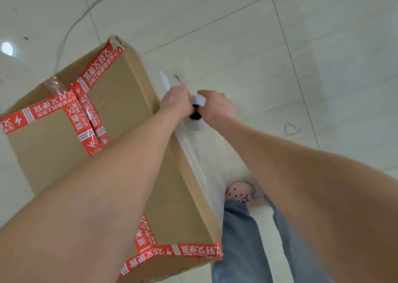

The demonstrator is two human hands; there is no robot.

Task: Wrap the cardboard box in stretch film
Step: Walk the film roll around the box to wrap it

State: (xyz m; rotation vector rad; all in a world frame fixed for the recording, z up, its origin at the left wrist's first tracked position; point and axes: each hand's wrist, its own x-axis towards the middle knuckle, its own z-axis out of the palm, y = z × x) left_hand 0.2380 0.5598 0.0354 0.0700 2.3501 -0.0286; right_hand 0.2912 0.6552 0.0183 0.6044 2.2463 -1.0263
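Looking down past your own arms: your legs in blue jeans (237, 239) stand closest, at the lower right, with one pink clog (238, 191) showing beyond the knee, its top dotted with holes.

The cardboard box (120, 101) stands on the floor just left of your legs, its near corner almost against them. Red tape (71, 114) with white print crosses the top and bands the near and far edges.

A sheet of clear film (202, 166) lies taut along the box's right side, from the near corner up to the roll.

The stretch film roll (197, 124) is held upright beside that right side, seen end-on, dark core visible. Your left hand (176, 101) grips it from the box side, fingers curled down around it. Your right hand (217, 108) clasps it from the other side, thumb over the top.

Beyond that, the pale tiled floor (301, 56). A grey cable (86, 11) trails across it at the far left.
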